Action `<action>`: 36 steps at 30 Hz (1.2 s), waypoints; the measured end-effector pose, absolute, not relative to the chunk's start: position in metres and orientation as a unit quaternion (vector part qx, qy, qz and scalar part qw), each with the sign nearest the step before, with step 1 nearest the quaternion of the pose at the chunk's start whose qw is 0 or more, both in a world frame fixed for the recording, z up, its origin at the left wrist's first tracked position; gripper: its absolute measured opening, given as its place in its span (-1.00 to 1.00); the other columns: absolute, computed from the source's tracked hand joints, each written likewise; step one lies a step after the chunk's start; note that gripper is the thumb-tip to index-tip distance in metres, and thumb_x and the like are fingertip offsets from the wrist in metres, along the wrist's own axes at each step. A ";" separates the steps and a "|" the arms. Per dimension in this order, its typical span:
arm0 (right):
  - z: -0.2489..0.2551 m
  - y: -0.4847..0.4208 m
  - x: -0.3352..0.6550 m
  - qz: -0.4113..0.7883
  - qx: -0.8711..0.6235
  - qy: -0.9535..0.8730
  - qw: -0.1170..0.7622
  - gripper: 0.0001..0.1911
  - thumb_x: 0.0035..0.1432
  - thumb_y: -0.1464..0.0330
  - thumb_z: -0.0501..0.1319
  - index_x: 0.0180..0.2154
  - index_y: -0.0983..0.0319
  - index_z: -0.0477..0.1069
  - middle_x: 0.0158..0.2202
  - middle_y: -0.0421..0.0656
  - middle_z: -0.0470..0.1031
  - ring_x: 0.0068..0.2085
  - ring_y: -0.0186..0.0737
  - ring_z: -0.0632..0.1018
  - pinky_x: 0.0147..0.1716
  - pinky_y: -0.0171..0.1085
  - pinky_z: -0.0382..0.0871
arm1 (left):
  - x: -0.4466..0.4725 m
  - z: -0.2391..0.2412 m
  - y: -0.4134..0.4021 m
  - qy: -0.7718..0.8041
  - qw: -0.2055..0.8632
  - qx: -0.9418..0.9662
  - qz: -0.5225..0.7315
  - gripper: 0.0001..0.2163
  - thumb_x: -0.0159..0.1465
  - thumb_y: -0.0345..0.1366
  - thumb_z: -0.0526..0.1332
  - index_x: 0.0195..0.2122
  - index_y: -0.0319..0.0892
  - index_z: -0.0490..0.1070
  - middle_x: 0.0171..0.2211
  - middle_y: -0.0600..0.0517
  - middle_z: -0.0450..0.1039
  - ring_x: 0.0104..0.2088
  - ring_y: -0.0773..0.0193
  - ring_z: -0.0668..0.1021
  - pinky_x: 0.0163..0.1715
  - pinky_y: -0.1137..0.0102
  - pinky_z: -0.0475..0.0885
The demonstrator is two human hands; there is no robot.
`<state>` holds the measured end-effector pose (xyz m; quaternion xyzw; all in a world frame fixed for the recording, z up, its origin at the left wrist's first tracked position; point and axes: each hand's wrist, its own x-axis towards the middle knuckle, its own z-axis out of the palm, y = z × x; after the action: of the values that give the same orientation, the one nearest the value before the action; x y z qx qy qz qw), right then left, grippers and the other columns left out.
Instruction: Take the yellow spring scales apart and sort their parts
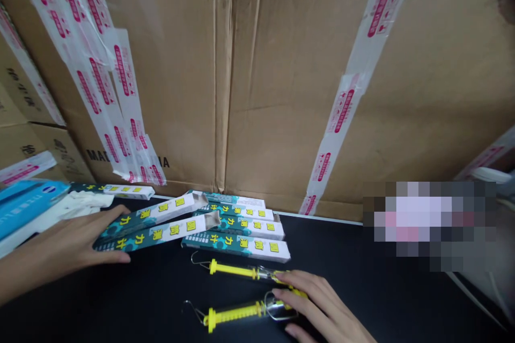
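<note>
My left hand (84, 236) is closed around the left ends of two slim green-and-white boxes, an upper box (156, 211) and a lower box (171, 229). Their right ends look open. Two yellow, clear-tubed spring scales lie side by side on the black table, a far spring scale (235, 269) and a near spring scale (237, 314), with wire hooks pointing left. The fingers of my right hand (322, 300) close over their right ends, partly hiding them. A wire loop shows beside the near one.
Several matching boxes (253, 246) lie in a row on the black table (161, 295). Tall taped cardboard (261, 91) stands behind. A blue packet (32, 206) and white crumpled material (84, 204) are at left, near another slim box (129, 191). A blurred patch covers the right side.
</note>
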<state>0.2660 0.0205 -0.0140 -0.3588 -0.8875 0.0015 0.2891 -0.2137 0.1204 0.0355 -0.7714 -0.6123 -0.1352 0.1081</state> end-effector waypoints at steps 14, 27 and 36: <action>-0.012 0.021 0.265 -0.023 -0.345 -0.898 0.272 -0.76 0.32 0.33 0.28 0.02 0.20 0.51 0.06 0.02 0.62 0.02 -0.04 0.66 -0.03 -0.20 0.62 | -0.186 0.031 0.115 -0.524 0.128 -0.839 -0.072 -0.55 0.28 0.04 0.20 0.09 -0.10 0.36 -0.12 0.01 0.66 -0.22 0.11 0.70 -0.22 0.29 0.55; -0.005 0.019 0.267 -0.038 -0.338 -0.894 0.292 -0.74 0.40 0.39 0.18 0.08 0.24 0.46 0.08 -0.01 0.61 0.12 -0.14 0.59 0.07 -0.29 0.54 | -0.197 0.020 0.126 -0.467 0.100 -0.871 -0.115 -0.59 0.34 0.05 0.08 0.11 0.05 0.43 -0.07 -0.02 0.65 -0.22 0.05 0.71 -0.32 0.21 0.63; 0.028 0.065 0.220 0.032 -0.341 -0.920 0.188 -0.45 0.37 0.33 0.18 0.32 0.30 0.20 0.42 0.05 0.16 0.43 0.00 0.15 0.34 0.09 0.19 | -0.208 0.026 0.132 -0.547 0.074 -0.824 -0.130 -0.43 0.27 0.27 0.05 0.16 0.07 0.40 0.02 0.03 0.61 -0.13 -0.05 0.69 -0.15 0.08 0.60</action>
<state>0.2198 0.0650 0.0279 -0.3415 -0.9204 0.0316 0.1878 -0.2080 0.1321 0.0258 -0.8238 -0.5468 -0.1303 0.0737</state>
